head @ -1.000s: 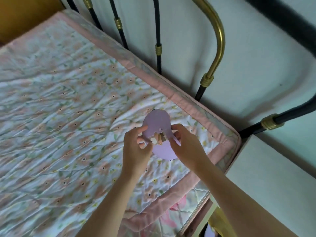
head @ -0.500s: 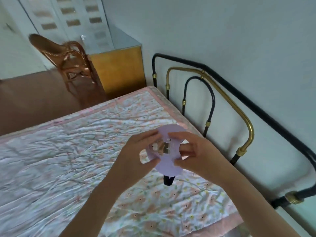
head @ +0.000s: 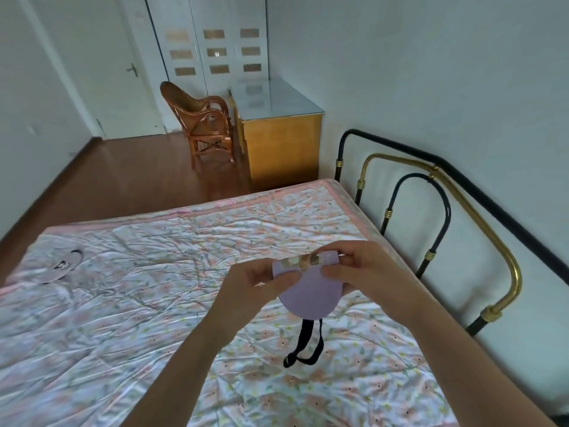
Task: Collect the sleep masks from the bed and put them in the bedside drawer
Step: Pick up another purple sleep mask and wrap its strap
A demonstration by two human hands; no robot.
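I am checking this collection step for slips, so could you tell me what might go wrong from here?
The black strap dangles loose below the folded lilac mask pinched by the left hand and right hand; it may snag on the headboard. The pale mask near the quilt's far edge could be overlooked.

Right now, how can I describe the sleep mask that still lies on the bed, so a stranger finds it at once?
Start at the bed with its floral quilt and go to the far left corner, away from the metal headboard. The pink sleep mask lies flat there, alone. Unlike the lilac mask held in both hands, it is pale pink with black markings.
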